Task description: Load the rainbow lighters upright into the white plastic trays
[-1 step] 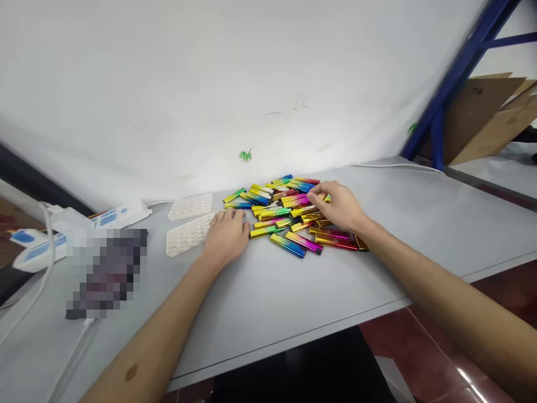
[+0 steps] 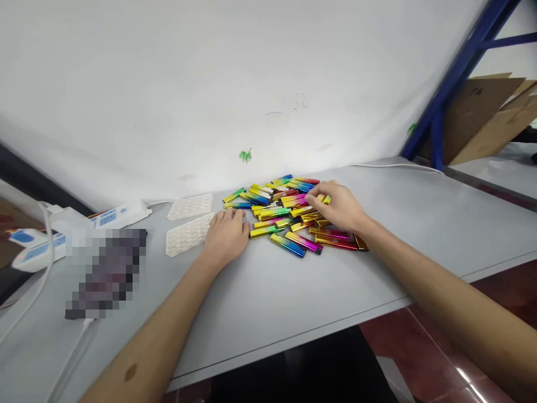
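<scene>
A pile of shiny, flat, lighter-shaped cases (image 2: 274,213) in yellow, green, blue, magenta and red gradients lies on the grey table. My left hand (image 2: 226,238) rests palm down at the pile's left side, fingers spread, overlapping the right end of a white bumpy-textured tray (image 2: 188,235). Over the right part of the pile is my right hand (image 2: 338,207), fingers curled and tips drawn together at the end of a yellow-magenta case (image 2: 293,200). Its fingers hide part of the pile. Nearest the front edge lie a yellow-blue case (image 2: 287,245) and a yellow-magenta one (image 2: 304,242).
A second white tray (image 2: 191,207) lies behind the first. At left are power strips (image 2: 121,214), a white cable (image 2: 50,252) and a pixelated dark object (image 2: 109,274). A white wall (image 2: 188,101) bounds the back. Blue frame (image 2: 437,134) and cardboard (image 2: 482,117) stand right.
</scene>
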### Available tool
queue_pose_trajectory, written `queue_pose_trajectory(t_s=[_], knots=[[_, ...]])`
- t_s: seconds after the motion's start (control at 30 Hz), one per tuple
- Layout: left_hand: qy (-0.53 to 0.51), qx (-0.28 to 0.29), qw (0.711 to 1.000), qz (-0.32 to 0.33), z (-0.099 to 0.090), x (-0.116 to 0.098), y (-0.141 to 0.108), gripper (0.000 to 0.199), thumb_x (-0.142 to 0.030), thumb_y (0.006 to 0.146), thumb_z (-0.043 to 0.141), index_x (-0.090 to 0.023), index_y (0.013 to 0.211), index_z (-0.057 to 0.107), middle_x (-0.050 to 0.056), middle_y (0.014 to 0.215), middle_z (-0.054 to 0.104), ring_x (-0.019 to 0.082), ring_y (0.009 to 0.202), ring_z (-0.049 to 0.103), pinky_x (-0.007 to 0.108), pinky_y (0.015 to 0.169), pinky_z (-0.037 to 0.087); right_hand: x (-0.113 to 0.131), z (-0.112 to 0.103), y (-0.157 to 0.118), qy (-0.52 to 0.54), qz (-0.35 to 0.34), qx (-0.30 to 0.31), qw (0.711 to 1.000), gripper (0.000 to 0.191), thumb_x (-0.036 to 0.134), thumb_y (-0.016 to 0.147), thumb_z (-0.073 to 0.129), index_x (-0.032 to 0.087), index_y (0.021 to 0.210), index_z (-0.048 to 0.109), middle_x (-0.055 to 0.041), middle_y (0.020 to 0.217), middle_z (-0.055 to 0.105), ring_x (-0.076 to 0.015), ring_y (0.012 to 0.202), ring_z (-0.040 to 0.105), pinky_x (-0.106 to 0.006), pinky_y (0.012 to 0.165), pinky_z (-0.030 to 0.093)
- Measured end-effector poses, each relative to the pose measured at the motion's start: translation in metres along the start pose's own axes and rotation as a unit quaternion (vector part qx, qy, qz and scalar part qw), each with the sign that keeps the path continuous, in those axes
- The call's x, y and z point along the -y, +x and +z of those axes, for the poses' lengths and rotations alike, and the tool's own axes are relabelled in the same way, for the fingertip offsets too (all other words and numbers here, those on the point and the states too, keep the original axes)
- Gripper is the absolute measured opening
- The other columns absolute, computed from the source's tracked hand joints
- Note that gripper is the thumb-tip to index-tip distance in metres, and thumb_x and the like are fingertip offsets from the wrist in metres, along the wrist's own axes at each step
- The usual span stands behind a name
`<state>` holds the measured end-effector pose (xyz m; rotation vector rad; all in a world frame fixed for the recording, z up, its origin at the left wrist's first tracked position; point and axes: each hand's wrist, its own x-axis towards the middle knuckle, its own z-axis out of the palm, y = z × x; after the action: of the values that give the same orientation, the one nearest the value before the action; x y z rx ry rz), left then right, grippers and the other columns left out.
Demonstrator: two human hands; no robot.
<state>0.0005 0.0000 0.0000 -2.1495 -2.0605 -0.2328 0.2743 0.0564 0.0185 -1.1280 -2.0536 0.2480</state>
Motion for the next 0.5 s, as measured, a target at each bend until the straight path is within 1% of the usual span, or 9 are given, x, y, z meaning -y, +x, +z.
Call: queue_pose_trajectory(t_s=[0.07,0.13,0.23,0.27,0.3,0.37,0.43,0.5], knots=[[-0.005,-0.01,1.0,-0.002,-0.002,-0.001,0.0,0.038,-0.036,0.096,0.038,-0.016,0.12,0.059,0.014,0.123,0.061,0.033,0.117,0.052,0.045,0.1,0.043,0.01,-0.006,-0.002,0.015,-0.051,0.046,0.997,0.024,0.037,0.09,0.057,0.021,0.074,0.065,-0.003,0.081,0.07,-0.0213,0.085,0.057,-0.036,0.082,0.042],[-0.006,-0.031,0.999,-0.015,-0.006,0.0,0.001,0.041,-0.038,0.095,0.04,-0.015,0.123,0.058,0.015,0.126,0.059,0.033,0.121,0.049,0.044,0.101,0.042,0.022,-0.01,-0.005,0.022,-0.098,0.092,0.991,0.026,0.039,0.089,0.058,0.022,0.07,0.062,-0.0022,0.076,0.067,-0.0209,0.081,0.055,-0.036,0.079,0.041],[0.023,-0.085,0.993,-0.08,-0.017,0.009,0.001,0.045,-0.042,0.093,0.042,-0.012,0.123,0.058,0.019,0.123,0.06,0.037,0.119,0.05,0.049,0.098,0.044,0.036,-0.011,-0.012,0.015,-0.173,0.156,0.972,0.028,0.044,0.087,0.062,0.022,0.07,0.061,-0.0017,0.074,0.064,-0.0196,0.076,0.052,-0.037,0.08,0.039],[0.041,-0.091,0.989,-0.108,-0.021,0.014,0.002,0.045,-0.044,0.092,0.043,-0.013,0.121,0.059,0.02,0.121,0.061,0.039,0.116,0.052,0.051,0.094,0.045,0.04,-0.009,-0.015,0.005,-0.201,0.173,0.964,0.029,0.046,0.086,0.064,0.022,0.071,0.06,-0.0018,0.074,0.063,-0.0191,0.074,0.051,-0.037,0.081,0.039],[0.058,-0.082,0.986,-0.135,-0.024,0.02,0.002,0.045,-0.046,0.091,0.044,-0.013,0.118,0.061,0.021,0.119,0.063,0.04,0.114,0.053,0.052,0.091,0.046,0.043,-0.007,-0.017,-0.011,-0.226,0.186,0.956,0.031,0.049,0.084,0.065,0.021,0.071,0.06,-0.0021,0.074,0.062,-0.0188,0.073,0.05,-0.037,0.08,0.038],[0.074,-0.029,0.981,-0.176,-0.028,0.032,0.001,0.046,-0.049,0.09,0.043,-0.013,0.113,0.063,0.023,0.117,0.065,0.043,0.112,0.054,0.054,0.086,0.048,0.047,-0.002,-0.022,-0.051,-0.265,0.202,0.942,0.035,0.054,0.082,0.066,0.021,0.073,0.06,-0.0029,0.074,0.061,-0.0195,0.074,0.048,-0.037,0.078,0.037],[0.077,-0.002,0.979,-0.19,-0.03,0.04,0.0,0.048,-0.05,0.091,0.041,-0.013,0.111,0.062,0.023,0.118,0.065,0.044,0.114,0.054,0.052,0.082,0.049,0.05,0.002,-0.025,-0.084,-0.288,0.207,0.931,0.036,0.056,0.081,0.066,0.02,0.075,0.061,-0.0042,0.076,0.061,-0.021,0.077,0.047,-0.036,0.076,0.035],[0.089,0.004,0.979,-0.183,-0.031,0.043,-0.004,0.048,-0.051,0.092,0.038,-0.013,0.11,0.062,0.023,0.118,0.065,0.043,0.114,0.055,0.051,0.082,0.049,0.051,0.006,-0.026,-0.102,-0.303,0.206,0.925,0.035,0.054,0.082,0.065,0.02,0.08,0.062,-0.0057,0.079,0.063,-0.0222,0.08,0.048,-0.036,0.076,0.035]])
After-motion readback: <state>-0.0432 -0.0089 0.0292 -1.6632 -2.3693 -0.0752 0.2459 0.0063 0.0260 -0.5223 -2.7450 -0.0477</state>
